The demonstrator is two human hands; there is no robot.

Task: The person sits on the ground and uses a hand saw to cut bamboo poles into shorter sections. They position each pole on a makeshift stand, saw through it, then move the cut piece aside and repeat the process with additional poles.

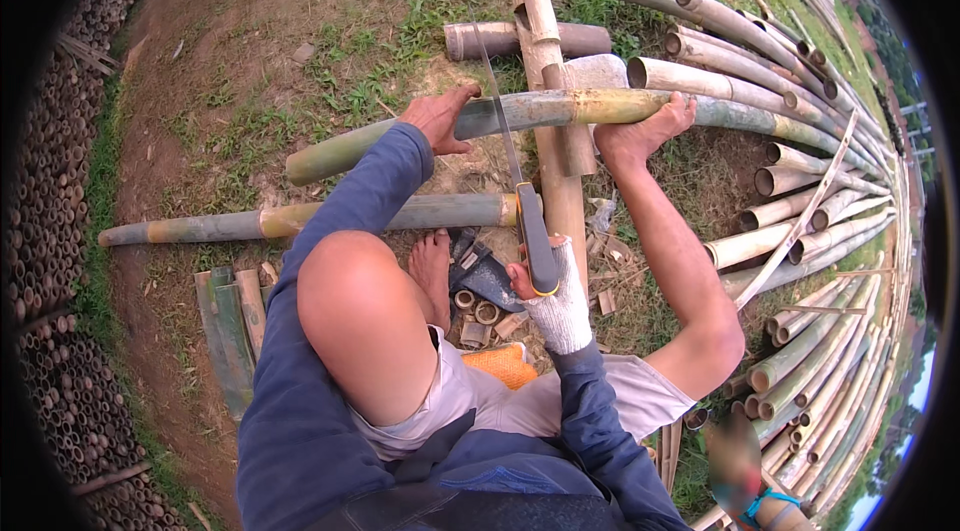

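Observation:
A green-and-yellow bamboo pole (545, 109) lies across an upright-looking bamboo support (567, 206). Wrapped over the pole, left of the saw, my bare left hand (437, 119) grips it. In a white knitted glove, my right hand (556, 293) is closed round the black-and-yellow handle of a handsaw (533, 236). Its thin blade runs away from me and crosses the pole just right of my left hand; how deep it sits in the bamboo I cannot tell. My bare right foot (645, 126) presses on the pole right of the support.
A second bamboo length (330, 216) lies nearer me, by my left foot (430, 266) and a dark sandal (485, 276). Long poles (740, 86) fan out at right. Short cut pieces (225, 336) lie left, beside large stacks (50, 221). Another person (770, 511) shows lower right.

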